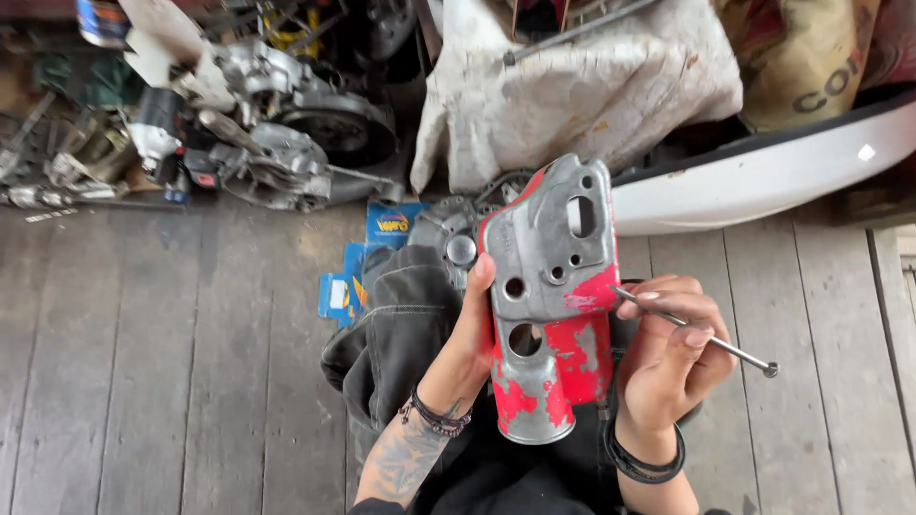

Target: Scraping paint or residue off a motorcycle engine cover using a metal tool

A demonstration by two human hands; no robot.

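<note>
Cast-metal cover (551, 286): matt grey, chipped red paint. Floor (143, 362): rough weathered wood.

I hold the metal cover (551, 296) upright over my lap; it is bare grey with patches of worn red paint and several round holes; the thin metal rod (701, 336) slants beside its right edge.

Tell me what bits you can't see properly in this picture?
Head view:
- Far side of the metal cover: faces away.
- Left hand fingers: behind the cover.
- Thin rod: its middle is hidden by the right hand.
- Engine parts: cut by the top edge.
- White panel: cut by the right edge.
</note>
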